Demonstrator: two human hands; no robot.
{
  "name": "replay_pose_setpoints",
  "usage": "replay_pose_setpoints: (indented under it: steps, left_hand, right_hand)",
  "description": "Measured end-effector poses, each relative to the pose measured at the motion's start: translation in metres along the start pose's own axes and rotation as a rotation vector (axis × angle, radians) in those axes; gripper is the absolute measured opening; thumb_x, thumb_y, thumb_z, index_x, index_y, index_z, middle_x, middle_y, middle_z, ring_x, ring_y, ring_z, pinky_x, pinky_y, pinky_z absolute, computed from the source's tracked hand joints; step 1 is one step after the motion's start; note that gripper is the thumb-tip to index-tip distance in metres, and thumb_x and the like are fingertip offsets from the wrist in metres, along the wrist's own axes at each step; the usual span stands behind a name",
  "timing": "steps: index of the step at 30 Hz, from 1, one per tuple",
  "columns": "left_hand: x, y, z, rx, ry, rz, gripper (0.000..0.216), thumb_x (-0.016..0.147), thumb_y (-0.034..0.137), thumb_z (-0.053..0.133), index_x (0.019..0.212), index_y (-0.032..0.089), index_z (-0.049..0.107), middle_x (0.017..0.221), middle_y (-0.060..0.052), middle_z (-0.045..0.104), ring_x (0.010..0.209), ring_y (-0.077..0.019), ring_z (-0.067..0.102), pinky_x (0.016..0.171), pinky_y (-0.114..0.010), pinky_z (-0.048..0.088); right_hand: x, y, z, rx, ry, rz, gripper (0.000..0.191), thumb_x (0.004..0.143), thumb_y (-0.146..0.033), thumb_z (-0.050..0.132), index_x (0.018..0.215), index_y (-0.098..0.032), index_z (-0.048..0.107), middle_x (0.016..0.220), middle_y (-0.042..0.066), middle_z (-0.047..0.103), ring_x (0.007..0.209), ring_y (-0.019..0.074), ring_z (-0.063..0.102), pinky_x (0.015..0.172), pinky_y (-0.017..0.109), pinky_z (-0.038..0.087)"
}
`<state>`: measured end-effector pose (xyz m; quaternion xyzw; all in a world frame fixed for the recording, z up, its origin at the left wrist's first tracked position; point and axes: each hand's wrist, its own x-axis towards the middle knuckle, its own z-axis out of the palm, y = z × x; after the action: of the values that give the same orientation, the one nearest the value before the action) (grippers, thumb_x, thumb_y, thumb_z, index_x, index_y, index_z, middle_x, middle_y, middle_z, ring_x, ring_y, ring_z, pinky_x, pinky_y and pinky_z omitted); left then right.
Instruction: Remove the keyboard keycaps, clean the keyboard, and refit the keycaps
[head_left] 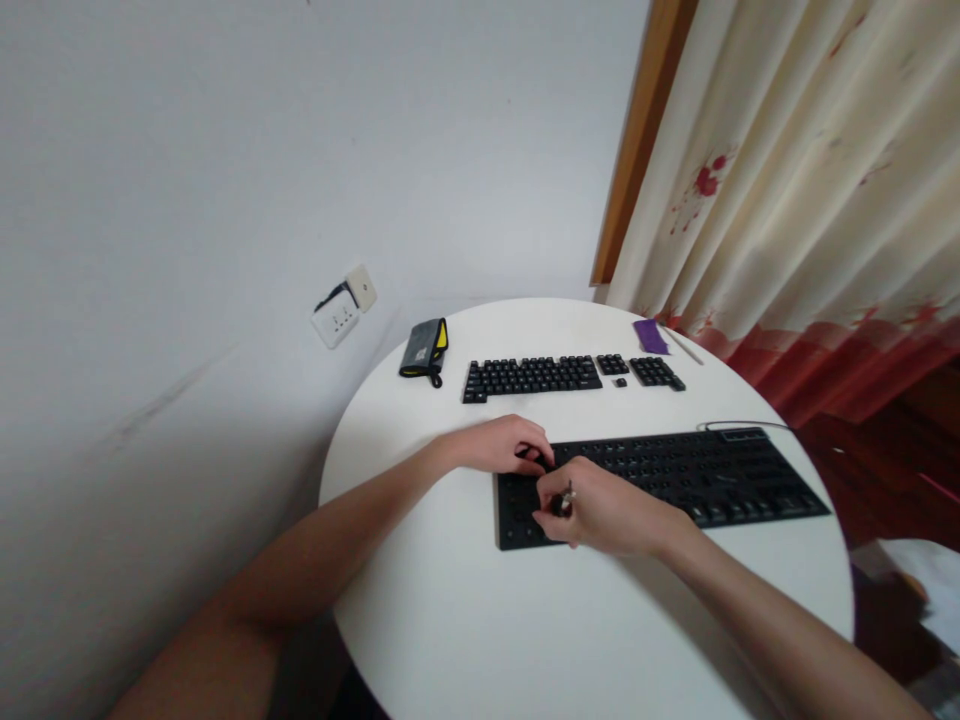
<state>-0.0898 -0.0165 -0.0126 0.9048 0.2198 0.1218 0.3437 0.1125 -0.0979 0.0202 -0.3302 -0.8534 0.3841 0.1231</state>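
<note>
A long black keyboard [750, 480] lies on the white round table, with many of its keycaps off on the left part. My left hand [510, 445] rests over its far left corner, fingers curled and closed at the edge. Close to it, my right hand [589, 505] is above the left part of the keyboard. Its thumb and fingers pinch a small dark thing, mostly hidden by the fingers, so I cannot make out its kind. Behind the keyboard, loose black keycaps [529, 376] are laid out in keyboard order, with a number-pad block of keycaps [654, 372] to the right.
A grey folded pouch [424, 347] with yellow lining stands at the back left. A purple cloth [650, 337] and a thin pale stick [682, 346] lie at the back right. The keyboard's cable [742, 424] runs along its far right edge. A wall socket [335, 319] is beyond the table.
</note>
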Motion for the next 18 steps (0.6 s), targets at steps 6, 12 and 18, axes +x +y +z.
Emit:
replay_pose_setpoints:
  steps: [6, 12, 18]
  left_hand:
    - [0.0, -0.001, -0.001, 0.017, -0.02, 0.01, 0.015, 0.084, 0.023, 0.068, 0.097, 0.017, 0.072, 0.075, 0.001, 0.056, 0.068, -0.0102, 0.053, 0.066, -0.021, 0.041]
    - [0.0, 0.001, 0.0, 0.012, -0.024, 0.016, 0.015, 0.083, 0.018, 0.067, 0.097, 0.017, 0.071, 0.077, 0.0, 0.057, 0.069, -0.0106, 0.054, 0.066, -0.021, 0.041]
    - [0.001, 0.002, 0.001, 0.004, -0.019, 0.031, 0.014, 0.082, 0.016, 0.066, 0.095, 0.017, 0.071, 0.078, -0.001, 0.059, 0.07, -0.0115, 0.054, 0.067, -0.021, 0.041]
  right_hand:
    - [-0.003, 0.001, 0.001, 0.016, -0.047, 0.066, 0.015, 0.077, -0.014, 0.053, 0.062, -0.018, 0.054, 0.054, -0.002, 0.058, 0.048, 0.0096, 0.057, 0.045, 0.019, 0.035]
    - [-0.004, 0.012, -0.004, 0.259, -0.147, 0.166, 0.012, 0.076, -0.015, 0.051, 0.064, -0.017, 0.053, 0.055, -0.002, 0.056, 0.059, 0.0159, 0.069, 0.048, 0.018, 0.043]
    - [-0.004, 0.023, -0.005, 0.414, -0.177, 0.189, 0.009, 0.079, -0.018, 0.053, 0.07, -0.017, 0.054, 0.055, -0.004, 0.056, 0.064, 0.0182, 0.072, 0.052, 0.019, 0.048]
